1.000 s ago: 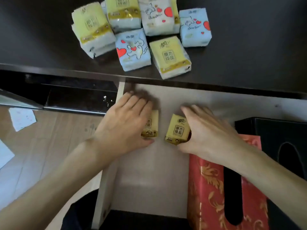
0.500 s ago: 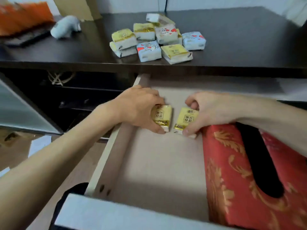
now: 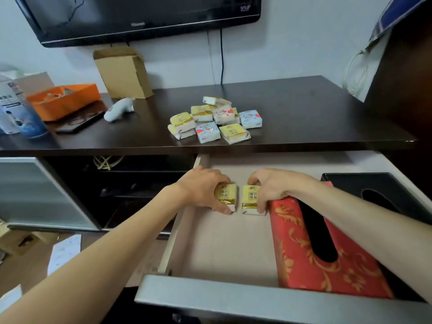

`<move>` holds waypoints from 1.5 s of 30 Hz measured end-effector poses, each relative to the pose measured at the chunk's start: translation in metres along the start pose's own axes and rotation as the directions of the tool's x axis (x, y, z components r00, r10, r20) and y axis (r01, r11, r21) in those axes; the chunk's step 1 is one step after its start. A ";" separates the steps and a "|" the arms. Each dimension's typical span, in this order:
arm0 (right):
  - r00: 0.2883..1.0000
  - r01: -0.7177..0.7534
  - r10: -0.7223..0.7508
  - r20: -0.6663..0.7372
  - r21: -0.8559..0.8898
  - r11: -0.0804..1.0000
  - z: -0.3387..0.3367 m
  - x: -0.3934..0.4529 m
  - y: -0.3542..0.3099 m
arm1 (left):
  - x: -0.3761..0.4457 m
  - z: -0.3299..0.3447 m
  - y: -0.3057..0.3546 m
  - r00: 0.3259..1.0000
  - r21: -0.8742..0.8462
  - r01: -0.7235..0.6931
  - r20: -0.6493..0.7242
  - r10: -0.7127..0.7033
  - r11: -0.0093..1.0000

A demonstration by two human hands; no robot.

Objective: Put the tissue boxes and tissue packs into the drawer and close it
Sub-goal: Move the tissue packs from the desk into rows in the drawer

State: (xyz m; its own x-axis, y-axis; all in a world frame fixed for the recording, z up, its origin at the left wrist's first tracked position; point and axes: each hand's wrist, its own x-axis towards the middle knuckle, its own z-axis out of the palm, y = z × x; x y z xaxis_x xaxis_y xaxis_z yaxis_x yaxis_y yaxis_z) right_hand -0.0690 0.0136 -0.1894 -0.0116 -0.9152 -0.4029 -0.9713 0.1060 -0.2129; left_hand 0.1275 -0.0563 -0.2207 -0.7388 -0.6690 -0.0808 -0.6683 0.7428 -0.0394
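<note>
The open drawer holds a red and gold tissue box and a black tissue box on its right side. Two yellow tissue packs rest side by side on the drawer floor at the back. My left hand grips the left yellow pack. My right hand grips the right yellow pack, just left of the red box. Several more yellow, blue and white tissue packs lie in a pile on the dark cabinet top above the drawer.
On the dark cabinet top stand an orange box, a cardboard box, a white toy and a blue canister. A television hangs on the wall. A glass cabinet door stands left of the drawer.
The view has tilted upward, showing the cabinet top and wall. Both hands keep hold of their yellow packs at the back of the drawer.
</note>
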 end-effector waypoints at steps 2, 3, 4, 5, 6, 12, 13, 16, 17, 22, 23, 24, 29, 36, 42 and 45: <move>1.000 0.005 -0.005 -0.005 0.003 1.000 0.000 0.002 0.001 | 0.000 0.000 -0.001 1.000 -0.013 -0.003 -0.009 0.003 1.000; 1.000 0.005 -0.005 -0.009 0.008 1.000 0.001 0.004 0.001 | 0.000 -0.002 0.000 1.000 -0.025 -0.007 -0.013 0.007 1.000; 1.000 0.005 -0.005 -0.014 0.014 1.000 0.001 0.005 0.001 | 0.000 -0.002 0.000 1.000 -0.032 -0.014 -0.016 0.014 0.999; 1.000 0.007 -0.007 -0.020 0.017 1.000 0.001 0.006 0.001 | 0.000 -0.002 0.000 1.000 -0.029 -0.026 -0.018 0.025 0.999; 1.000 0.011 -0.011 -0.027 0.013 1.000 0.002 0.006 0.001 | 0.000 -0.002 0.000 0.999 -0.018 -0.041 -0.021 0.040 0.999; 0.998 0.011 -0.011 -0.054 0.008 1.000 0.004 0.007 0.003 | 0.004 0.007 -0.006 0.991 0.060 -0.115 -0.057 0.118 0.992; 0.999 0.014 -0.013 -0.052 0.006 1.000 0.003 0.007 0.002 | 0.005 0.008 -0.006 0.991 0.061 -0.118 -0.060 0.122 0.991; 0.998 0.019 -0.019 -0.058 -0.003 1.000 0.004 0.006 0.003 | 0.005 0.009 -0.005 0.990 0.090 -0.120 -0.060 0.126 0.989; 0.998 0.017 -0.018 -0.060 -0.005 1.000 0.004 0.006 0.003 | 0.005 0.009 -0.004 0.990 0.103 -0.122 -0.060 0.129 0.987; 0.997 0.023 -0.024 -0.068 -0.024 0.999 0.004 0.004 0.001 | 0.006 0.010 0.004 0.992 0.122 -0.105 -0.062 0.113 0.987; 0.997 0.019 -0.021 -0.072 -0.028 0.999 0.004 0.004 0.001 | 0.007 0.010 0.004 0.993 0.113 -0.098 -0.061 0.105 0.989; 0.997 0.015 -0.017 -0.075 -0.026 1.000 0.004 0.004 0.001 | 0.007 0.010 0.004 0.993 0.097 -0.091 -0.060 0.097 0.991; 0.999 0.015 -0.015 -0.041 -0.011 1.000 0.002 0.002 0.000 | 0.005 0.010 0.003 0.992 0.074 -0.089 -0.081 0.095 0.993; 0.991 0.042 -0.041 -0.128 0.008 0.999 0.005 -0.001 0.006 | -0.002 0.002 0.007 0.995 0.016 -0.035 -0.091 0.036 0.999; 0.751 0.377 -0.085 -0.655 0.319 0.870 0.017 -0.008 0.021 | -0.024 -0.035 -0.010 0.849 -0.162 0.069 -0.508 -0.143 0.984; 0.603 0.521 -0.048 -0.797 0.348 0.779 -0.007 0.000 0.017 | -0.022 -0.050 -0.031 0.601 -0.315 0.114 -0.733 -0.318 0.942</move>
State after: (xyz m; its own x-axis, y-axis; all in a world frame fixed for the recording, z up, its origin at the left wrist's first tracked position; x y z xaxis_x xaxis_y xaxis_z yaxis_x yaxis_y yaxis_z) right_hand -0.0868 0.0121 -0.1865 -0.1498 -0.8664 0.4763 -0.6805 -0.2591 -0.6854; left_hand 0.1599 -0.0655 -0.1678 -0.2949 -0.6564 0.6944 -0.7415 0.6156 0.2669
